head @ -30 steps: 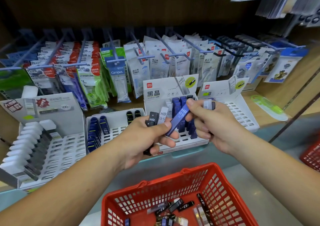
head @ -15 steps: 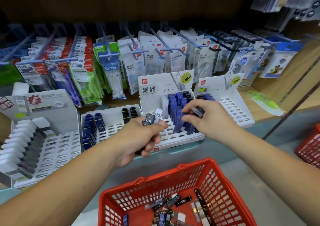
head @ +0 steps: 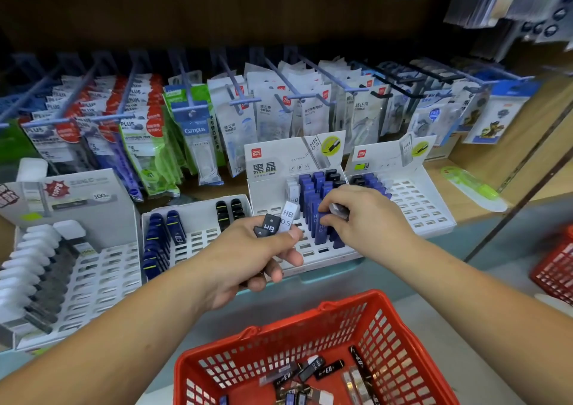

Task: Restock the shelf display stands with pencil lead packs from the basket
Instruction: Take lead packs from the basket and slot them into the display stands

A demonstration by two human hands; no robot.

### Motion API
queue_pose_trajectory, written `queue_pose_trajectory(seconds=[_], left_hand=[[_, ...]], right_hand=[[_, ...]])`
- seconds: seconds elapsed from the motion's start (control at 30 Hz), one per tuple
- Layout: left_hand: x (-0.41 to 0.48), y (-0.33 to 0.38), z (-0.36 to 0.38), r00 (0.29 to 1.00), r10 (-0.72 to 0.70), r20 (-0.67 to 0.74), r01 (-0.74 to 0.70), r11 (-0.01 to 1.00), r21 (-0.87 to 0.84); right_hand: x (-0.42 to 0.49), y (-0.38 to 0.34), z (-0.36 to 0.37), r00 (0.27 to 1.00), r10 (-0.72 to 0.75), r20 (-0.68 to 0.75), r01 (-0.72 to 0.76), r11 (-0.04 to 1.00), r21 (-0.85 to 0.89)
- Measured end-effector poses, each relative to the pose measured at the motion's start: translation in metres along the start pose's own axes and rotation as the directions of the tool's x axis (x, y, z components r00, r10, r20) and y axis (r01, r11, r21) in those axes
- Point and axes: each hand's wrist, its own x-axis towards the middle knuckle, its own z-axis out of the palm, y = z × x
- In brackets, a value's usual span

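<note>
Compared with a moment ago, the right hand (head: 366,218) has lowered its slim blue plastic lead pack (head: 322,228) into the white slotted display stand (head: 313,252) at centre frame, grip closed on it, while the left hand (head: 248,259) holds spare packs (head: 277,223), so one more slot is filled.

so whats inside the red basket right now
Loose pencil lead packs, black, clear and blue, lie on the floor of the red basket. The frame's bottom edge cuts off its near part.
</note>
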Motion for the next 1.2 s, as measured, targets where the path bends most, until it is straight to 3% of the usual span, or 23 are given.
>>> queue_pose_trajectory(seconds=[0.07, 0.13, 0.23, 0.33, 0.43, 0.53, 0.63, 0.73, 0.97, 1.2], left_hand=[[0.0, -0.001, -0.001, 1.0, 0.026, -0.009, -0.025, 0.999, 0.033], [0.0, 0.0, -0.003, 0.999, 0.043, -0.014, -0.042, 0.998, 0.035], [0.0, 0.001, -0.002, 0.998, 0.061, 0.005, -0.061, 0.997, 0.037], [0.001, 0.003, -0.001, 0.997, 0.073, 0.014, -0.073, 0.996, 0.046], [0.004, 0.008, -0.006, 0.996, 0.065, -0.058, -0.066, 0.998, -0.014], [0.004, 0.011, -0.018, 0.994, -0.017, -0.108, 0.009, 0.997, -0.072], [0.002, 0.011, -0.023, 0.993, -0.073, -0.09, 0.063, 0.992, -0.108], [0.0, 0.01, -0.022, 0.997, -0.029, -0.076, 0.024, 0.997, -0.073], [0.005, 0.006, -0.026, 0.993, 0.055, -0.105, -0.054, 0.998, 0.011], [0.005, 0.002, -0.03, 0.989, 0.065, -0.132, -0.068, 0.998, -0.018]], right_hand=[[0.003, -0.003, -0.001, 1.0, -0.015, -0.026, 0.015, 1.0, 0.004], [0.007, -0.011, -0.006, 0.996, 0.046, -0.072, -0.029, 0.975, 0.22], [0.006, -0.031, -0.014, 0.99, 0.129, 0.051, -0.135, 0.81, 0.571], [0.004, -0.04, -0.011, 0.983, 0.108, 0.147, -0.18, 0.719, 0.671], [0.015, -0.036, -0.011, 0.975, 0.216, 0.055, -0.187, 0.66, 0.728], [0.028, -0.027, -0.012, 0.967, 0.237, -0.093, -0.127, 0.765, 0.632], [0.034, -0.022, 0.001, 0.98, 0.181, -0.083, -0.126, 0.887, 0.444], [0.038, -0.024, 0.009, 0.99, 0.134, -0.043, -0.119, 0.962, 0.247], [0.04, -0.032, 0.009, 0.997, 0.029, 0.065, -0.021, 0.993, -0.116], [0.046, -0.035, 0.013, 0.993, 0.109, 0.054, -0.104, 0.991, -0.082]])
